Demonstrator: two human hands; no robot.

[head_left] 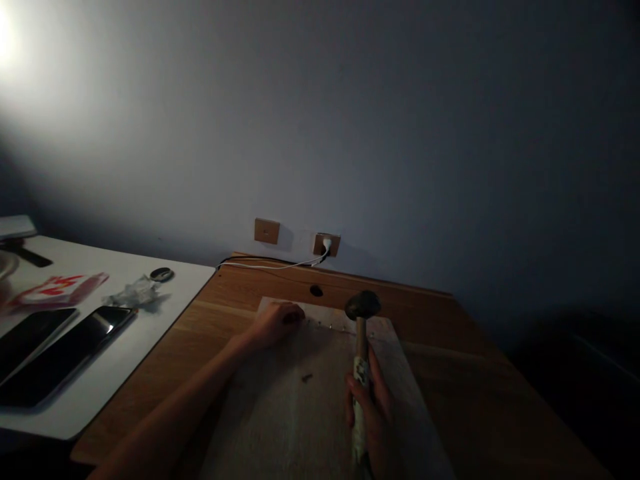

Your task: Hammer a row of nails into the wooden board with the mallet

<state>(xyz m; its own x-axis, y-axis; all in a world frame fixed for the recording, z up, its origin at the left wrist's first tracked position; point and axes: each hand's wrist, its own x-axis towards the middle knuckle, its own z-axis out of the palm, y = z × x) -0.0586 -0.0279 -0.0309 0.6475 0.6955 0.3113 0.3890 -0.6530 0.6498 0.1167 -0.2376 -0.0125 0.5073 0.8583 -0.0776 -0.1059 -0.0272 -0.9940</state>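
Observation:
My right hand (373, 400) is wrapped round the pale, dark-marked handle of a hammer (361, 337). Its dark head points up, over the far part of a wooden board (270, 413). Near the board's far left corner, my left hand (277, 321) rests with its fingers curled together; whatever is between the fingertips is too small and dark to make out. A row of small shiny nails (331, 327) stands in the board to the right of my left hand. A few small dark pieces, seemingly loose nails (307, 378), lie on the board between my hands.
The board lies on a brown wooden table (450, 373) with a cable hole (316, 291). Cables run to a wall socket (327, 244). On the white table (165, 313) at left are dark phone-like devices (70, 353), a red-and-white packet (60, 288), crumpled plastic (137, 292) and a round lid (162, 274).

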